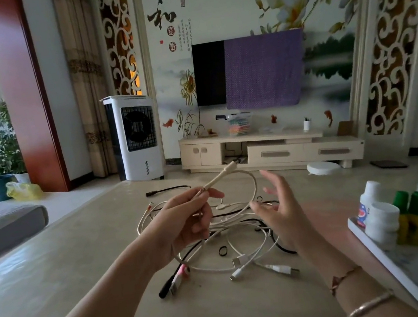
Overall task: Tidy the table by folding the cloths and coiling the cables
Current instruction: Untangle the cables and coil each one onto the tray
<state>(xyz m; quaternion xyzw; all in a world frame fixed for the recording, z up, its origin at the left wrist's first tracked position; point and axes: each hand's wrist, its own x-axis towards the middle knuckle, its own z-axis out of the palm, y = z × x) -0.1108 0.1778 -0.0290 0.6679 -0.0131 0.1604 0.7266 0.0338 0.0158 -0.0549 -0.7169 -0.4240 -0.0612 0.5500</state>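
Left hand (185, 225) pinches a white cable (251, 179) near its plug, raised above the tangled pile (231, 239) on the bench (57, 278); right hand (281, 209) hovers open beside the loop. Coiling has just begun, I judge; next, the right hand must catch the loop and wrap.

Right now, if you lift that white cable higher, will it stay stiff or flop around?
Probably floppy: the white cable already bends in a loose arc from the left hand toward the right hand. It likely weighs little, since a finger pinch holds it. It may drag the tangled pile on the table.
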